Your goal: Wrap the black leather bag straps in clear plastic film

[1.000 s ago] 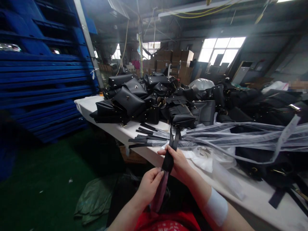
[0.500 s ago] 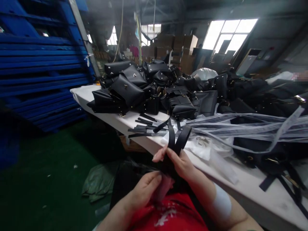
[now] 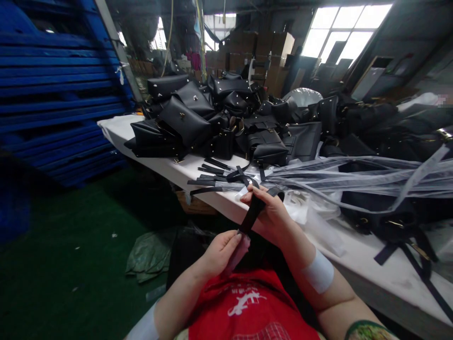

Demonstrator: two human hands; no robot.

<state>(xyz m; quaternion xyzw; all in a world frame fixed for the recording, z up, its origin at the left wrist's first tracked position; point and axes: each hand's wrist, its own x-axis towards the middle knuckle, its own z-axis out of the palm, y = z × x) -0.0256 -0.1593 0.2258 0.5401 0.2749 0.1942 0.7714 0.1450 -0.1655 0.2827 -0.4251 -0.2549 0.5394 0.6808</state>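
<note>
A black strap (image 3: 252, 213) runs slantwise between my two hands, in front of the table edge. My right hand (image 3: 271, 210) is closed around its upper part, with a loop of the strap standing out past the fingers. Lower down, my left hand (image 3: 223, 252) pinches the strap's lower end. A pinkish cloth or wrap (image 3: 239, 255) is also in that left hand, against the strap. Just beyond my right hand lie several black strap ends (image 3: 208, 177), their lengths sleeved in clear plastic (image 3: 354, 172).
Black bags (image 3: 186, 120) are heaped along the white table (image 3: 152, 165). Blue pallets (image 3: 60, 99) are stacked at the left. A crumpled green sheet (image 3: 150, 255) lies on the green floor. Cardboard boxes (image 3: 244, 56) stand at the back. Part of a blurred hand shows at the far right.
My left hand has come up to the strap's lower end with the pinkish cloth. My right hand has moved slightly up, and the strap now stretches between both hands.
</note>
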